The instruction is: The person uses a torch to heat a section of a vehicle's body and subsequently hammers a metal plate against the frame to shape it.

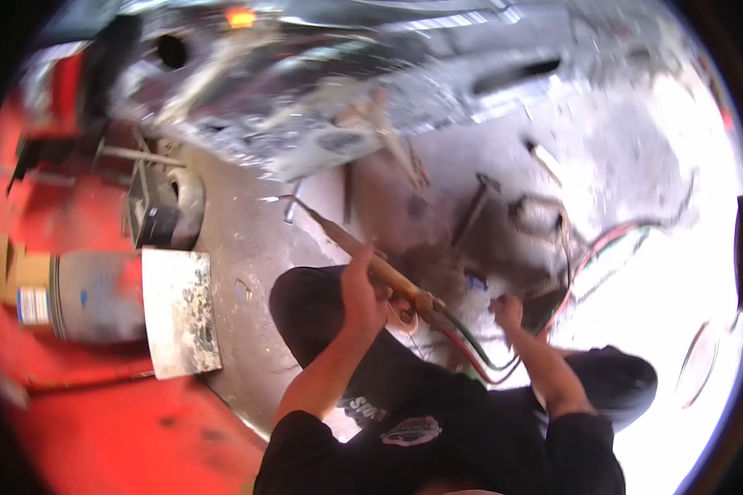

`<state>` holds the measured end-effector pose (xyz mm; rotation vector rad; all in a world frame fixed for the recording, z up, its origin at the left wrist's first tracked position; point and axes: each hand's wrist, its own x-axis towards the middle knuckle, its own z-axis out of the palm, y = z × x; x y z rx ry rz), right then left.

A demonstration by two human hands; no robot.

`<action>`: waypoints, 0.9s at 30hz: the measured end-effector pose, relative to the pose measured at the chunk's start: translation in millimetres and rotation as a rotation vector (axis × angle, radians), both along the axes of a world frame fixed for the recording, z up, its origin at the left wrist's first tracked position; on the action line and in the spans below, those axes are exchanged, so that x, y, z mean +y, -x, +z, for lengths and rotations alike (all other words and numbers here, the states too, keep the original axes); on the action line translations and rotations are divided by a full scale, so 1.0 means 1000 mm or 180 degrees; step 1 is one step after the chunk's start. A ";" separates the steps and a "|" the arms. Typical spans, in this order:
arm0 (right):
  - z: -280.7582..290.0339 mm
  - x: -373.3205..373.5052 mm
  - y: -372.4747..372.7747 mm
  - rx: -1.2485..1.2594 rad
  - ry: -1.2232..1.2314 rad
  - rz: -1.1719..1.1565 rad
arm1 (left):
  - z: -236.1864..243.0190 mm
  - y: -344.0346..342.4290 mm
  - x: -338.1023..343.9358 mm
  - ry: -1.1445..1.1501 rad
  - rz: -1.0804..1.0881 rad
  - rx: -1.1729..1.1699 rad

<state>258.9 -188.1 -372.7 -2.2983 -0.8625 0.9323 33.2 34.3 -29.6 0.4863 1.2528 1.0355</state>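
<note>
The left hand (362, 290) is closed around the brass handle of a gas torch (371, 260), which slants far-left over the grey floor (248, 247). The right hand (508, 312) pinches the red and green hoses (470, 351) trailing near-right. A steel plate (180, 309) and a paint tin (91, 295) lie left; crumpled bodywork (322, 91) looms beyond.

Blown-out glare right, motion blur, perhaps daylight

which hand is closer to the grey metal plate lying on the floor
Left. The left hand, gripping the torch, is nearer the metal plate; the right hand is farther off, by the hoses.
</note>
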 end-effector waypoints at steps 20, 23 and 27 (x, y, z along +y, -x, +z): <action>0.389 -0.022 0.020 0.1346 -0.1982 0.0100 | 0.033 0.036 -0.026 -0.0545 -0.0582 -0.0158; 0.433 0.010 0.026 0.0059 -0.2115 0.0536 | 0.038 0.033 -0.032 -0.0651 -0.0429 -0.0062; 0.488 0.078 0.007 -0.1778 -0.2678 0.1339 | 0.020 0.038 -0.035 -0.2118 -0.0481 0.0865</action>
